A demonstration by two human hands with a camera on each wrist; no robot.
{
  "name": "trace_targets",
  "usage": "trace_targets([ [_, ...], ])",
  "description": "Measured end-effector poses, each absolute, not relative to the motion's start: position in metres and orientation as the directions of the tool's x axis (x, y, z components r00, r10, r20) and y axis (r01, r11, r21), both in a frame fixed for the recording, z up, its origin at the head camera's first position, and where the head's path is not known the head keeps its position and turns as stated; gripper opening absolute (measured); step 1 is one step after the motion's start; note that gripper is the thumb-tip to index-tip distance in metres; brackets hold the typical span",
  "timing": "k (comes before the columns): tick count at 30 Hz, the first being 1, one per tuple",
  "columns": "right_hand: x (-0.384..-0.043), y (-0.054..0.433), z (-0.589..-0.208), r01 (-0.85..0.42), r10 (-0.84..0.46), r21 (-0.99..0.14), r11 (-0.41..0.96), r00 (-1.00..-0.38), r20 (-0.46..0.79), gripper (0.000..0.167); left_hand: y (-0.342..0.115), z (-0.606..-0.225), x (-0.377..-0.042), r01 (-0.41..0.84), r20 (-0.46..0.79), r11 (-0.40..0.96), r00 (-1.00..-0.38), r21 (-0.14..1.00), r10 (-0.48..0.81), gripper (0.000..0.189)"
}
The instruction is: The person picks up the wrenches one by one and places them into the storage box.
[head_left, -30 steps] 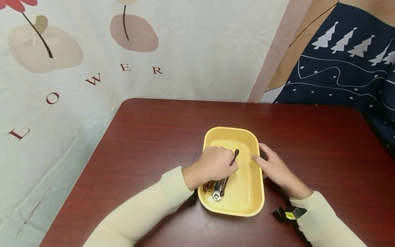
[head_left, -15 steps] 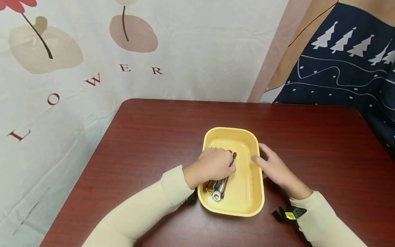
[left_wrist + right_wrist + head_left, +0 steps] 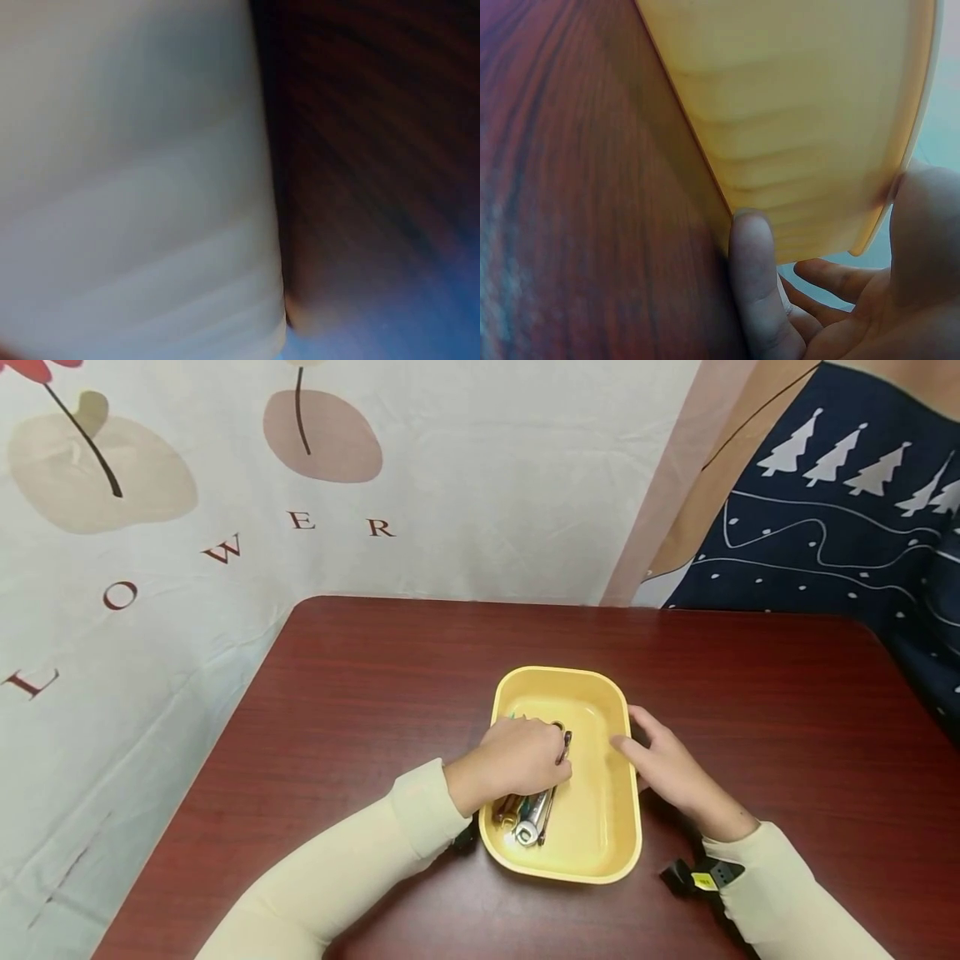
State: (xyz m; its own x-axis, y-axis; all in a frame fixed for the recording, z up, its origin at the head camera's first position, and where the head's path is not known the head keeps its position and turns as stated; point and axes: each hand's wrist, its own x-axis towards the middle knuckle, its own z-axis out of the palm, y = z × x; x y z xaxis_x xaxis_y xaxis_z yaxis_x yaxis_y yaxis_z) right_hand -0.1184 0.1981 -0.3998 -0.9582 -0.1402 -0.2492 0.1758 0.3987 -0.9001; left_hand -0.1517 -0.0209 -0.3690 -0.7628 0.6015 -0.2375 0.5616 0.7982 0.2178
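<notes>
In the head view a yellow plastic bin (image 3: 596, 827) stands on the table with several metal wrenches along its left side. My left hand (image 3: 525, 756) reaches into it, fingers curled round a slim wrench (image 3: 550, 814). That wrench's dark end shows past the knuckles; the fingertips are hidden. Beside it lies a thicker silver combination wrench (image 3: 528, 833). My right hand (image 3: 667, 768) grips the bin's right wall, thumb over the rim. In the right wrist view, the right hand's fingers (image 3: 754, 262) lie along the bin's outer wall (image 3: 780, 112).
The red-brown wooden table (image 3: 390, 693) surrounds the bin, its far edge against a pale printed curtain (image 3: 480, 485). A dark blue cloth (image 3: 817, 543) hangs at the back right. The left wrist view is mostly filled by a blurred pale wall (image 3: 135, 187).
The slim wrench has slid a little down towards the bin's near end, beside the silver wrench. My left hand has shifted slightly left. The right hand and the bin have stayed in place.
</notes>
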Motion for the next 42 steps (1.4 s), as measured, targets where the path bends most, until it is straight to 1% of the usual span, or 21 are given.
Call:
trace_targets([
  [10,-0.1171,0.1981,-0.3985,0.176,-0.148,-0.909,0.377,-0.957,-0.247,0.056,-0.0211,-0.3683,-0.1514,0.581,-0.237,0.788,-0.752,0.205,0.615,0.048],
  [15,-0.1170,0.1981,-0.3981,0.173,-0.158,-0.912,0.371,-0.957,-0.245,0.056,-0.0210,-0.3691,-0.1514,0.588,-0.239,0.788,-0.751,0.182,0.615,0.046],
  [22,-0.1167,0.1973,-0.3995,0.172,-0.156,-0.909,0.380,-0.957,-0.246,0.053,-0.0219,-0.3698,-0.1513,0.590,-0.235,0.788,-0.752,0.178,0.616,0.043],
  [42,-0.1166,0.1971,-0.3969,0.173,-0.157,-0.912,0.373,-0.957,-0.246,0.056,-0.0224,-0.3677,-0.1506,0.588,-0.237,0.790,-0.754,0.171,0.613,0.046],
])
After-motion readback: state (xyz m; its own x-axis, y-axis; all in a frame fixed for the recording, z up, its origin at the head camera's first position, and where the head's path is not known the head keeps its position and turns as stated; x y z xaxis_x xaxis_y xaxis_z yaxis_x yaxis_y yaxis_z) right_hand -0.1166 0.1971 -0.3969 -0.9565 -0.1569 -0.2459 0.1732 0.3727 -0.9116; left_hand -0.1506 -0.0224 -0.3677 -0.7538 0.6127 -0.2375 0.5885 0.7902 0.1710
